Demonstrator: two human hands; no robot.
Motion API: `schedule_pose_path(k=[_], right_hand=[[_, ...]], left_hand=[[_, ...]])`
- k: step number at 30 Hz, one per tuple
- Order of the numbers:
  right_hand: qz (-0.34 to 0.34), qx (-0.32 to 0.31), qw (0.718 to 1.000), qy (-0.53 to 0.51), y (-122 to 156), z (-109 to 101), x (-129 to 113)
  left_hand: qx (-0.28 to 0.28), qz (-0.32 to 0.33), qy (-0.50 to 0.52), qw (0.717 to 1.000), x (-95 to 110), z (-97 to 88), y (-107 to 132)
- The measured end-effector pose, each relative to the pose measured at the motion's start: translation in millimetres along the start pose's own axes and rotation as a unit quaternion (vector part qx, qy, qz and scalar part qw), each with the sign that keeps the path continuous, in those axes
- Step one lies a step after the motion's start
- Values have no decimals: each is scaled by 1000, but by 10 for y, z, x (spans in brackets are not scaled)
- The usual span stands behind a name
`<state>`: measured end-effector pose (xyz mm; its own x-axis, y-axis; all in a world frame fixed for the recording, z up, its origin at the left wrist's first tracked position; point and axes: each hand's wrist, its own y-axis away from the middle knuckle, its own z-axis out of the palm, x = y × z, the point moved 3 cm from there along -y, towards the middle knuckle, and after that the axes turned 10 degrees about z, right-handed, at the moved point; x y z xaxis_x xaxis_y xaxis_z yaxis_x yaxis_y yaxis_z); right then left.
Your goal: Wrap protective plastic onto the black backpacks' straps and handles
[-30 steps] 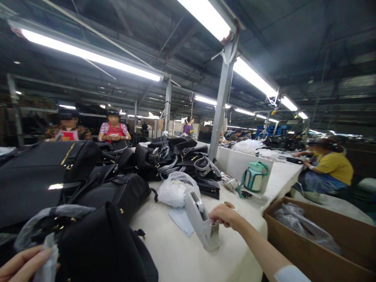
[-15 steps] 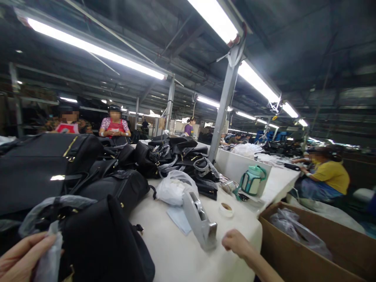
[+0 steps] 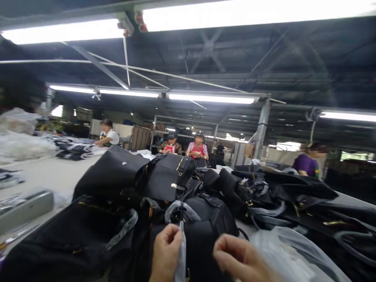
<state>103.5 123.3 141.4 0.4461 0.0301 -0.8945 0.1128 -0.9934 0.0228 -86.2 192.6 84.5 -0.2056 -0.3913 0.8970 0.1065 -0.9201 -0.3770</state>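
My left hand (image 3: pixel 166 252) is at the bottom centre, its fingers pinched on a strip of clear plastic wrap (image 3: pixel 181 250) that hangs from the wrapped handle (image 3: pixel 180 207) of a black handbag (image 3: pixel 205 231) right in front of me. My right hand (image 3: pixel 239 260) hovers just right of it, blurred, fingers curled with thumb and forefinger together; whether they hold anything is not clear. The bag stands among a heap of black handbags (image 3: pixel 164 176).
More black bags with wrapped handles (image 3: pixel 288 196) spread to the right, and a clear plastic bag (image 3: pixel 282 250) lies at lower right. A grey tray (image 3: pixel 25 209) sits at the left on the pale table (image 3: pixel 53 176). Several people (image 3: pixel 198 147) work at the far tables.
The view has swung left, away from the tape dispenser and cardboard box. My right hand left the dispenser and came in beside my left hand at the bag's wrapped handle.
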Motion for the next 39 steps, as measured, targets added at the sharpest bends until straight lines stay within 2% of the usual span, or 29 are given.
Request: schedule_pose_path(k=[2, 5, 9, 16, 20, 25, 28, 32, 34, 36, 39], right_hand=[[-35, 6, 999, 17, -266, 182, -339], [-49, 2, 998, 42, -579, 378, -509], [-41, 15, 995, 86, -779, 425, -396], [10, 61, 987, 151, -828, 416, -373], [36, 51, 987, 147, -865, 437, -355], [40, 43, 988, 141, -909, 428, -305], [36, 37, 990, 134, -915, 424, -297], [37, 28, 991, 127, -890, 428, -321], [40, 19, 991, 123, -863, 425, -335], [47, 4, 992, 119, -832, 417, -337], [59, -13, 994, 94, -788, 403, -313]], left_hand=[[-9, 7, -4, 1000, 37, 9, 28], [-19, 27, -10, 999, 44, 25, 61], [-2, 52, -12, 999, -22, 32, 91], [11, 88, -69, 994, -42, 46, 155], [30, 108, -97, 989, -44, 55, 198], [91, 142, -98, 981, 21, 53, 242], [89, 157, -106, 978, 60, 47, 251], [62, 121, -86, 987, 48, 19, 231], [55, 83, -33, 994, 30, 2, 206], [49, 19, 54, 997, 2, -1, 182], [44, -87, 178, 979, -27, 22, 168]])
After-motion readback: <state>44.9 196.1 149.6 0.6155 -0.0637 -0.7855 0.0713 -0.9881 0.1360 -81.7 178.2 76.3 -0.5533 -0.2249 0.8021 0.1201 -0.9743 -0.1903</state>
